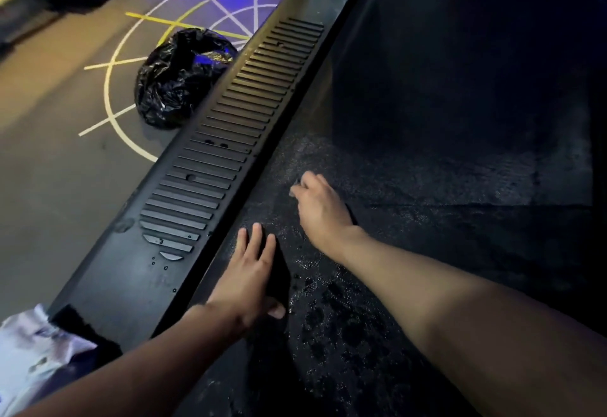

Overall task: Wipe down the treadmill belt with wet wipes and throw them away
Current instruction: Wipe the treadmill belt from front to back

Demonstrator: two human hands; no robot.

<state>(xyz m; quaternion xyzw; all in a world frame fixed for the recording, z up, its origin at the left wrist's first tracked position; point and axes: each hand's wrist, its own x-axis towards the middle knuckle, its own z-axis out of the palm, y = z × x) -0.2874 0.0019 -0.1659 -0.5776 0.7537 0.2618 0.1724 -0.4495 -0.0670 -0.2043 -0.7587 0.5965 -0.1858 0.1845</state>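
The dark treadmill belt [427,160] fills the right side, with wet patches and droplets in front of me. My left hand [253,272] lies flat on the belt near its left edge, fingers straight and spread. My right hand [320,206] is farther up the belt with its fingers curled down onto the surface. A small greyish bit, seemingly a crumpled wet wipe [296,183], shows at its fingertips; the rest is hidden under the hand.
The ribbed black side rail [230,127] runs diagonally left of the belt, with water drops on it. A black trash bag [177,78] sits on the gym floor beyond the rail. A white crumpled pack or cloth [36,351] lies at the lower left.
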